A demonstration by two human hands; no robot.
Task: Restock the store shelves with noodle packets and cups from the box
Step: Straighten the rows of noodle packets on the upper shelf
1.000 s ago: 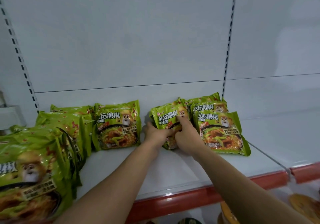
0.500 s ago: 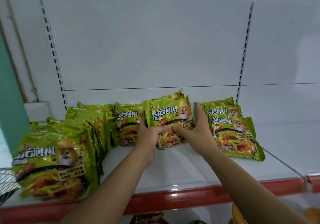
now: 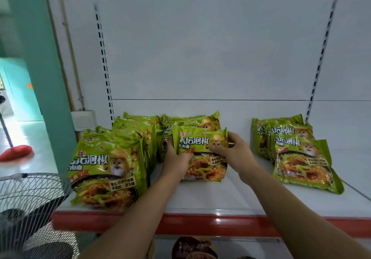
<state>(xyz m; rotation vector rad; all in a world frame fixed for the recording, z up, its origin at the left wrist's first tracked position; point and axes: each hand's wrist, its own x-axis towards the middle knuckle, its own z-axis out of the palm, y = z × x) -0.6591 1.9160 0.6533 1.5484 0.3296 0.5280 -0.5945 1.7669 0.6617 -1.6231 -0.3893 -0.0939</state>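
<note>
A green noodle packet (image 3: 200, 154) stands on the white shelf (image 3: 210, 200), leaning against a row of like packets (image 3: 190, 124) behind it. My left hand (image 3: 176, 158) grips its left edge and my right hand (image 3: 230, 148) pinches its upper right corner. Another row of green packets (image 3: 108, 168) stands at the shelf's left end, and a third row (image 3: 297, 156) leans at the right. The box is not in view.
The shelf has a red front edge (image 3: 200, 224). A wire fan guard (image 3: 30, 204) sits at lower left beside a teal pillar (image 3: 40, 58). A dark noodle cup (image 3: 194, 248) shows on the shelf below. A red mop head (image 3: 16, 152) lies on the floor at left.
Both hands have carried the packet leftward from beside the right row to the middle row. The camera view has swung left, bringing the fan and pillar into sight.
</note>
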